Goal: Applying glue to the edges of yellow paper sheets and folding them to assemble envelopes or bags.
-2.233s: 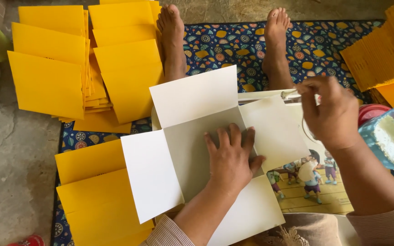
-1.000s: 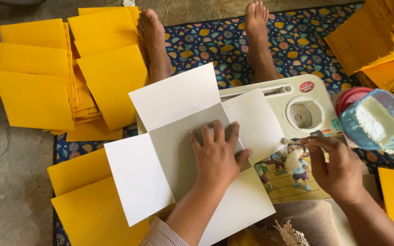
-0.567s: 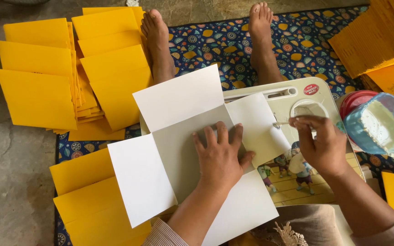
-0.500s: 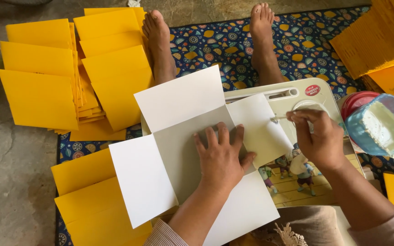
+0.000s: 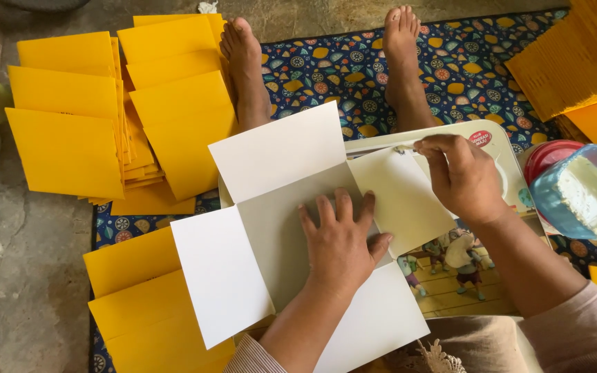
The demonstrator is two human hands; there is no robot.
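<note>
While the left hand (image 5: 340, 245) presses spread fingers flat to pin the white unfolded sheet (image 5: 278, 228), the right hand (image 5: 461, 176), at two o'clock, pinches a thin tool (image 5: 403, 148) over its flap edge.

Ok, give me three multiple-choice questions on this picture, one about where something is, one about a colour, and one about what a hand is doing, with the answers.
1. Where does the left hand rest?
A. on the unfolded white sheet
B. on the patterned mat
C. on a foot

2. What colour are the finished envelopes stacked at the far left?
A. blue
B. yellow
C. white

3. How is the right hand held?
A. flat and open
B. fingers pinched at the right flap's top edge
C. gripping the plastic tub

Answers: 1 A, its palm lies flat on the middle panel. 2 B, every stack is yellow. 3 B, its fingertips meet at that flap's edge.
</note>
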